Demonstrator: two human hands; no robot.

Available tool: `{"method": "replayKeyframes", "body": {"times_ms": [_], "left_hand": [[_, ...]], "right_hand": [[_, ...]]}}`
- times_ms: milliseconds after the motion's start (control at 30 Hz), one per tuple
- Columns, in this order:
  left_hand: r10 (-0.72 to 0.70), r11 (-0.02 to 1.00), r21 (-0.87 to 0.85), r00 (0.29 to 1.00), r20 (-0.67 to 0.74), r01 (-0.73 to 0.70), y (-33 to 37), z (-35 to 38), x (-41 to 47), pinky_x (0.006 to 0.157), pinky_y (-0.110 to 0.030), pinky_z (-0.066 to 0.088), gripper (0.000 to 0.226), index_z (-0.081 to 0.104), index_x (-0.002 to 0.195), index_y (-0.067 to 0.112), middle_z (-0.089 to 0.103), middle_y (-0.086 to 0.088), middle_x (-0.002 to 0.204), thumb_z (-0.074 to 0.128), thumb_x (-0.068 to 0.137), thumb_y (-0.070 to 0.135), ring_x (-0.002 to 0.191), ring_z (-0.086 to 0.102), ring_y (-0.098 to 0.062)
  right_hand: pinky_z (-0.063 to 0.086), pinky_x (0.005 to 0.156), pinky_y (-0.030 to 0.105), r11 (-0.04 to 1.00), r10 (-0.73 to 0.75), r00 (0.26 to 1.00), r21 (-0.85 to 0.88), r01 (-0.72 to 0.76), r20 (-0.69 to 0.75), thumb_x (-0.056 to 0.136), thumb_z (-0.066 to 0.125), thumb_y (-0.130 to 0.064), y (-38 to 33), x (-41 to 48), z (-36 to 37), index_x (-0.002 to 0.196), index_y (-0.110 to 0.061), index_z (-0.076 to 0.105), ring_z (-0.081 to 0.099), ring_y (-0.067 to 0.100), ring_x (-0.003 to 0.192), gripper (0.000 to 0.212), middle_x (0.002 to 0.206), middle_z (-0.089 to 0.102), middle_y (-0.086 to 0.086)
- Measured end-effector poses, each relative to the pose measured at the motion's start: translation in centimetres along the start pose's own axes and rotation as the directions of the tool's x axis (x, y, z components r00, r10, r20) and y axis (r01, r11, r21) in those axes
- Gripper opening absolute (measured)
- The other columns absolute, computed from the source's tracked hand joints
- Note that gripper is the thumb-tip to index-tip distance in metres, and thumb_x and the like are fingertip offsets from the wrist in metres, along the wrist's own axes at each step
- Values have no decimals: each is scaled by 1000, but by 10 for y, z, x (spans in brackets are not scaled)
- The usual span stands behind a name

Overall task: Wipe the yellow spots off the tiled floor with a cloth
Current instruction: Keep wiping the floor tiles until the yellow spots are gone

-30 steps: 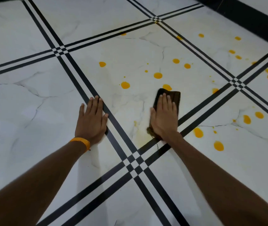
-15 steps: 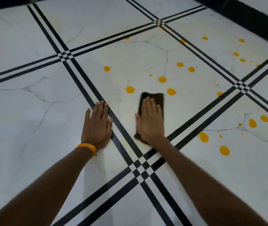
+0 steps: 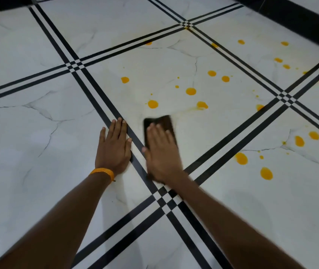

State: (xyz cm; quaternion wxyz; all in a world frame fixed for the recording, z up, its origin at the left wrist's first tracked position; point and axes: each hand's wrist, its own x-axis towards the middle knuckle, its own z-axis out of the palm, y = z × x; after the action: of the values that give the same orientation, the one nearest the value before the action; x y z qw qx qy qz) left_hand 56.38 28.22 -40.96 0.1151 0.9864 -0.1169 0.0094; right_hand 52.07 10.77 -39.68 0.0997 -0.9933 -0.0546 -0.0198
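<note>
You see a glossy white marble-veined floor (image 3: pixel 38 152) crossed by paired black lines (image 3: pixel 96 100); a dark skirting band (image 3: pixel 300 18) borders its far edge.

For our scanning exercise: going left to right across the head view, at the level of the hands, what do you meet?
Orange wristband → left hand → right hand on the dark cloth → large yellow spot → another yellow spot.

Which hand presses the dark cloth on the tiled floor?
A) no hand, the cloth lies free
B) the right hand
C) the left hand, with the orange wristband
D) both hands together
B: the right hand lies flat on the dark cloth, while the left hand, wearing the orange wristband, rests on bare tile beside it.
</note>
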Motion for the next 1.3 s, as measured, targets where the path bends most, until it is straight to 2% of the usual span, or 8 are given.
{"method": "replayKeyframes", "body": {"times_ms": [67,133,367,533,767,967,1200,1300], "left_hand": [[5,1000,-5,1000,-1,-5,-2,-1,2,125,-47,7,65,13,159,10,11,-7,167,9,101,40,154,6,-21],[11,1000,-6,1000,5,-11,-1,0,-1,125,-47,7,65,13,159,10,12,-7,166,9,101,40,154,6,-22],[7,1000,-18,1000,-19,-7,-3,0,2,124,-52,11,63,20,157,7,18,-11,165,16,102,36,154,12,-27],[9,1000,5,1000,-18,-9,-5,1,0,123,-52,13,66,22,156,3,20,-15,164,13,100,37,153,15,-29],[210,974,-90,977,18,-208,83,4,-2,123,-53,13,73,27,153,-2,27,-21,160,18,97,42,151,19,-36],[339,939,-92,938,69,-333,174,28,30,125,-43,2,82,14,157,4,12,-12,166,6,93,53,154,5,-26],[363,931,-2,930,57,-364,185,46,40,124,-48,12,73,18,156,2,17,-14,165,16,99,47,153,13,-26],[364,931,10,929,60,-366,183,46,40,125,-47,11,73,15,157,4,14,-12,166,15,99,47,154,10,-24]], "right_hand": [[8,127,42,975,-221,972,39,219,74,106,25,-43,-13,-57,-4,161,-11,17,7,20,157,65,169,16,7],[7,127,41,974,-222,971,53,218,91,105,29,-43,26,-87,-15,161,-14,16,2,16,157,65,169,12,2],[9,127,43,945,319,947,-59,-320,-33,99,12,-49,157,-13,-36,160,-6,21,13,24,156,74,168,19,10],[7,127,41,986,-148,982,-61,156,116,106,23,-44,111,-97,-30,162,-13,13,1,16,157,65,170,9,1],[12,127,42,964,262,964,-39,-264,-44,103,16,-48,202,-97,-47,161,-12,18,8,17,156,68,169,15,2],[5,127,36,998,-34,998,-50,37,55,105,27,-41,205,-166,-52,161,-15,16,6,15,157,62,170,9,-3],[8,127,41,883,465,879,-19,-469,-103,99,10,-51,255,-79,-56,160,-7,20,11,23,156,76,168,18,9],[7,127,40,981,190,982,-24,-190,-1,103,18,-48,213,-98,-49,161,-10,18,5,20,157,69,169,13,5]]}}
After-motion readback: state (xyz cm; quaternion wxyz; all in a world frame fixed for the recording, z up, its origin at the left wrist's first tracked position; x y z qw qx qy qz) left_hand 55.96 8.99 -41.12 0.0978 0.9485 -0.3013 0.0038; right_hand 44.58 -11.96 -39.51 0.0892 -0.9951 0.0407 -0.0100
